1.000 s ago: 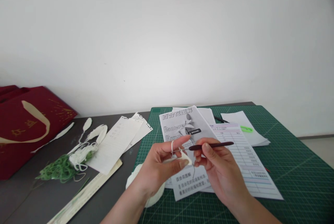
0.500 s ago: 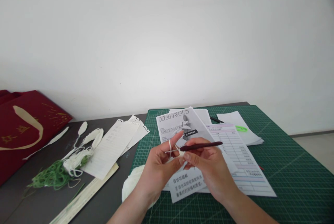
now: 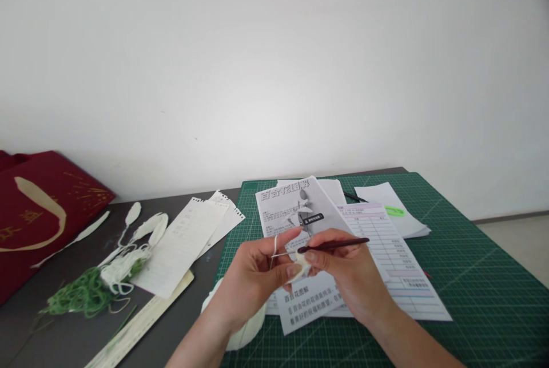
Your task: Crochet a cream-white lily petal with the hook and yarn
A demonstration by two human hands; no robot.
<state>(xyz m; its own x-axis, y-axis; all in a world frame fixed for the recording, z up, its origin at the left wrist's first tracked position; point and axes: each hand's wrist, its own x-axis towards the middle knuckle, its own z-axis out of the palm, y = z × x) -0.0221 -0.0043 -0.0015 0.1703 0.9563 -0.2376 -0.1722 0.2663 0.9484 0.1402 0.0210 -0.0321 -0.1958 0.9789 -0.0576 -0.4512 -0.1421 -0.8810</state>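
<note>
My right hand (image 3: 345, 265) grips a crochet hook (image 3: 332, 245) by its dark red handle, the thin metal shaft pointing left. Pinched between the thumb and fingers of my left hand (image 3: 261, 265) is a small white crochet piece (image 3: 302, 269), which my right fingertips also touch. White yarn (image 3: 275, 244) loops round the raised left index finger. Partly behind my left wrist lies a white yarn ball (image 3: 246, 331). Both hands hover above a printed pattern sheet (image 3: 315, 306); the hook's tip is close to the yarn.
A green cutting mat (image 3: 484, 293) carries more printed sheets (image 3: 412, 293) and a light green clip-like item (image 3: 394, 211). On the left lie handwritten notes (image 3: 180, 242), white crochet petals (image 3: 150, 225), green yarn (image 3: 79, 293), a pale flat strip (image 3: 141, 322) and a dark red bag (image 3: 51, 202).
My left hand has shifted slightly left and down, and the index finger has lowered. More of the white crochet piece shows between my hands. The hook has tilted a little flatter.
</note>
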